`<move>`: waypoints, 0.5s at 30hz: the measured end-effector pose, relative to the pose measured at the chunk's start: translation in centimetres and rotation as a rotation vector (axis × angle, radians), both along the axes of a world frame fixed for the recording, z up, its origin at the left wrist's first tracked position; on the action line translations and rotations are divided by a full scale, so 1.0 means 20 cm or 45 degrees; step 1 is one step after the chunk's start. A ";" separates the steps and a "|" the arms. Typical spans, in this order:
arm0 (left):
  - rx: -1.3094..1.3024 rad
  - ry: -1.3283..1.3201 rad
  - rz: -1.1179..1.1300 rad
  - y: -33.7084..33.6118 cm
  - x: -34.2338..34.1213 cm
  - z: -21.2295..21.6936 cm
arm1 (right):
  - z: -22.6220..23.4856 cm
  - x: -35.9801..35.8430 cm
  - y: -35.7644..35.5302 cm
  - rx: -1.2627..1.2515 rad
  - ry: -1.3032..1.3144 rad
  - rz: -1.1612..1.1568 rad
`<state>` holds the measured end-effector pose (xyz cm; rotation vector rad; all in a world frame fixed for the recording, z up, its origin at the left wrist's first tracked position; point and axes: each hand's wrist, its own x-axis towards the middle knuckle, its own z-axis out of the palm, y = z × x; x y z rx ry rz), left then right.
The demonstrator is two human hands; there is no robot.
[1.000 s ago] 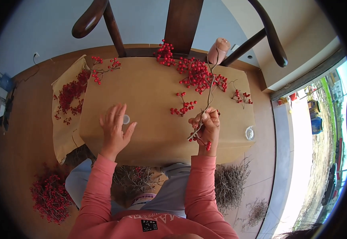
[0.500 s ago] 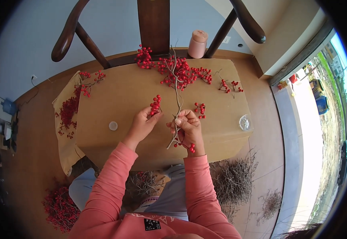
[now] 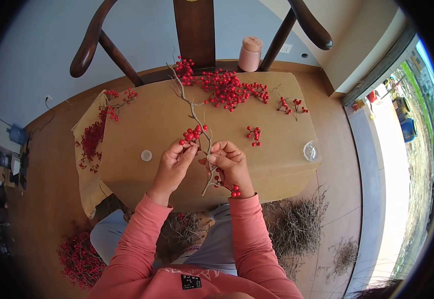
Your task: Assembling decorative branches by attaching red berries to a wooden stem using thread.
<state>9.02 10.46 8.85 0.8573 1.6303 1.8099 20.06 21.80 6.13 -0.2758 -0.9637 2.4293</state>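
Note:
My right hand [image 3: 229, 164] is closed round the lower part of a bare, crooked twig [image 3: 193, 112], which leans up and to the left over the table. Red berries [image 3: 235, 191] show below that hand, on a short stem against the twig's lower end. Between thumb and fingers of my left hand [image 3: 173, 164] is pinched a small red berry sprig [image 3: 193, 133]. Its berries lie against the twig's left side, just above my right hand. Whether the sprig's stem is fixed to the twig is hidden by my fingers.
Brown paper [image 3: 142, 114] covers the table. Along its far edge lies a heap of red berry sprigs [image 3: 229, 89], with a loose sprig [image 3: 255, 135] nearer. A small white lid [image 3: 146, 156], a clear dish [image 3: 311, 151] and a pink jar [image 3: 250, 54] stand around. Twig bundles [image 3: 296, 229] rest below.
My left hand has brought the berry sprig rightward against the twig. The twig's top has swung to the left, while my right hand has shifted slightly left.

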 end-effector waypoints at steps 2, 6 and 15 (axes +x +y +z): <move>0.034 0.077 -0.020 -0.01 -0.02 -0.02 | 0.01 0.00 -0.01 0.003 -0.015 0.012; 0.058 0.186 -0.047 -0.01 -0.02 -0.01 | 0.01 0.00 -0.01 0.018 -0.039 0.011; 0.067 0.268 -0.049 -0.01 -0.03 -0.01 | 0.01 -0.01 0.00 0.045 -0.080 0.015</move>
